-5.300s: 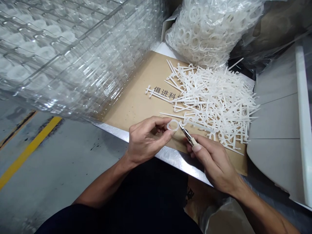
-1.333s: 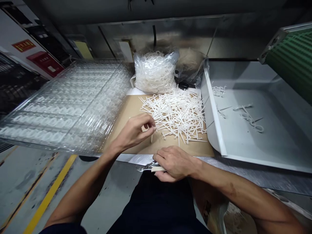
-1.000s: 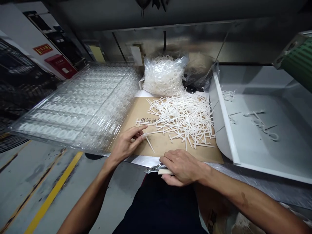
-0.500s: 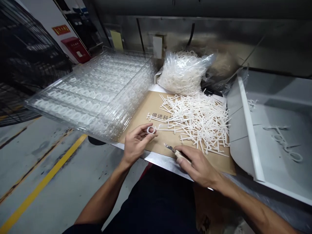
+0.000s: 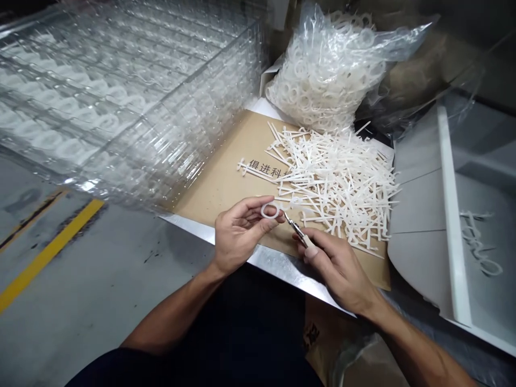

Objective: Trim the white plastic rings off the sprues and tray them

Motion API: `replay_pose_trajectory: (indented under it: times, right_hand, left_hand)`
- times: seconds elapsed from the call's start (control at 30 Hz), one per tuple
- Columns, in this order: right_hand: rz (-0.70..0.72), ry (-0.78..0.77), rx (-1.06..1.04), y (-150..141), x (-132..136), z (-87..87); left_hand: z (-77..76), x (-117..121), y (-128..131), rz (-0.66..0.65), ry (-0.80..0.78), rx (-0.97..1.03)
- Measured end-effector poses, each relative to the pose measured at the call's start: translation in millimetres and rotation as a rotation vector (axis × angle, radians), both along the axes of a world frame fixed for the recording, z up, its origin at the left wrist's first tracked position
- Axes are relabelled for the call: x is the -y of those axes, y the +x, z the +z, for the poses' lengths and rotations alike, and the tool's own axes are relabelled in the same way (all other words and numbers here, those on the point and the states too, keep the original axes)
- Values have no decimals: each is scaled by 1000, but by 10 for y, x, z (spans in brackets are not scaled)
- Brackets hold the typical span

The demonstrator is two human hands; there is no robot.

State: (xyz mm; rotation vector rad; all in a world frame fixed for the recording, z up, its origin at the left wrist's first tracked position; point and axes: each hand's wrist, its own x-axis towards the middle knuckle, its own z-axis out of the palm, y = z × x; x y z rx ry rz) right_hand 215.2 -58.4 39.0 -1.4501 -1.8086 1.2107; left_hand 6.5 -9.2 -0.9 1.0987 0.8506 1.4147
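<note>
White plastic ring (image 5: 269, 211) pinched in the left hand (image 5: 242, 235), thumb and fingers pressed together on its near edge, held just above a kraft cardboard sheet (image 5: 228, 180) by the steel table edge (image 5: 209, 231). Seen at a slant, the ring reads as an oval, its long axis running roughly left to right. The right hand (image 5: 338, 263) lies to the right, curled closed round the cream handles of small side-cutting nippers (image 5: 301, 231), whose long axis slants up and left, tips aimed at the ring's right side and just apart from it. The left hand is the nearer to the ring; the right hand sits closer to a heap of white plastic runners (image 5: 342, 185) at the sheet's far right. Beyond lie a clear bag of rings (image 5: 322, 75), stacked clear plastic trays (image 5: 121, 91) far left and a grey bin (image 5: 419, 242) right. Fingers hide part of the ring — and the nippers' tips are too small to read, perhaps slightly parted.
</note>
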Motion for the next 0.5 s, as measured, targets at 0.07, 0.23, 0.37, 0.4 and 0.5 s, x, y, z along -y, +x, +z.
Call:
replay_pose_trajectory:
  times: [0.07, 0.23, 0.37, 0.4, 0.5]
  right_hand:
    - [1, 9, 2, -5, -4, 8]
    - [5, 14, 2, -8, -5, -6]
    - [-3, 11, -4, -9, 1, -23]
    - [-3, 13, -5, -10, 1, -23]
    - [-3, 16, -10, -12, 0, -16]
  left_hand:
    - [-32, -5, -17, -3, 51, -41]
    - [-110, 3, -44, 14, 89, -113]
    - [-122, 22, -45, 0, 86, -131]
    - [-122, 26, -45, -2, 86, -135]
    - [-125, 34, -45, -2, 90, -154]
